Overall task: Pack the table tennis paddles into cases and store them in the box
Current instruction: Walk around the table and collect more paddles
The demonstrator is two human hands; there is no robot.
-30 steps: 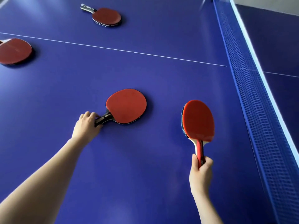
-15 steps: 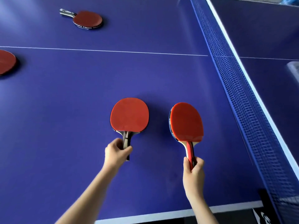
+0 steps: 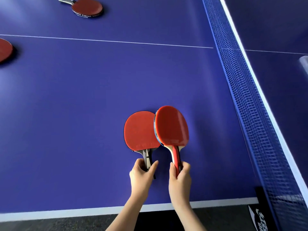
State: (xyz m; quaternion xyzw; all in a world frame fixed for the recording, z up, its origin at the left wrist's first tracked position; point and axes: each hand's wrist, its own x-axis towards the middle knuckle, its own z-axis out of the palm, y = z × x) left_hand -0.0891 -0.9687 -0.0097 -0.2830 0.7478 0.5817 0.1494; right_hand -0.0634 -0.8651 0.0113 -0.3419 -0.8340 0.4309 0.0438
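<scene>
Left hand (image 3: 141, 172) grips dark-handled paddle (image 3: 140, 130) and right hand (image 3: 180, 174) grips red-handled paddle (image 3: 172, 125), blades overlapping above the table (image 3: 83, 114) near its front edge; both look light, stiff, easiest carried by the handle.

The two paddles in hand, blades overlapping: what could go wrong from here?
1. The right hand tilts its paddle so its edge overlaps the left hand's paddle; that edge may scrape the red rubber.
2. Both grips sit low on the handles, so a blade could twist or slip.
3. Two more paddles lie far across the table and could be forgotten.
</scene>
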